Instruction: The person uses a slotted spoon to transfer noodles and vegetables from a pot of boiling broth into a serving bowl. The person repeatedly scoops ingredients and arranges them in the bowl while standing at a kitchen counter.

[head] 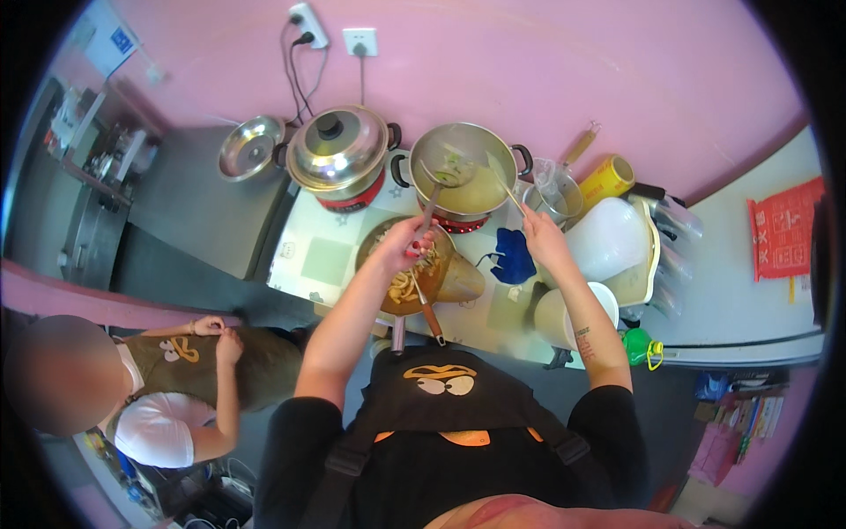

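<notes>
My left hand (406, 243) grips the handle of a ladle-like tool (436, 196), whose round head dips into a large steel pot (428, 135) of cloudy yellowish liquid. Pale green pieces show near that head. In my right hand (547, 239) is a slim spatula or spoon (509, 188), its pale end inside the same pot at the right. Below my left hand, a pan (365, 246) holds pale strips in brown sauce. A wood-handled utensil (431, 320) leans out over its near side. The brown rounded shape (464, 278) beside the pan is hard to identify.
A lidded pot (337, 155) on a red cooker stands left, beside a steel bowl (252, 149). Dark blue cloth (513, 256), a white tub (607, 301) and a yellow roll (609, 177) lie right. A person in an apron (258, 357) stands at left.
</notes>
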The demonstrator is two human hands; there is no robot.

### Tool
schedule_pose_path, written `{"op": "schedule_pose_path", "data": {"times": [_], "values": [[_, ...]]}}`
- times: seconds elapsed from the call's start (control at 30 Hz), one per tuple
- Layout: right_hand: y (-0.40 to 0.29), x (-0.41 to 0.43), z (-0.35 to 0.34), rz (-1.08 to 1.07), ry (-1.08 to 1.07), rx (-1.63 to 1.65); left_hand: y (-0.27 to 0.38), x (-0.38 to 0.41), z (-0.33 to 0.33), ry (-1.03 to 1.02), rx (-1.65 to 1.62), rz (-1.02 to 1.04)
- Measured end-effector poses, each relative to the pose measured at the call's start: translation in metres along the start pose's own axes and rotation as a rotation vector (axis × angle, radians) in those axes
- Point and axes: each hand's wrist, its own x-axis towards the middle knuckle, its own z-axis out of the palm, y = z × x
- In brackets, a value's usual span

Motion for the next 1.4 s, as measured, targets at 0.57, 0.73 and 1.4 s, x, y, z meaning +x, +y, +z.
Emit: {"op": "schedule_pose_path", "data": {"times": [0.57, 0.73, 1.4], "values": [[0.004, 0.011, 0.017, 0.467, -0.289, 1.033, -0.017, 0.001, 0.004, -0.004, -0.038, -0.033], [0.01, 0.007, 0.068, 0.539, -0.398, 1.162, -0.024, 0.006, -0.005, -0.114, -0.068, -0.018], [-0.015, -0.011, 0.071, 0.596, -0.415, 1.266, -0.029, -0.01, -0.012, -0.085, -0.034, -0.032]]}}
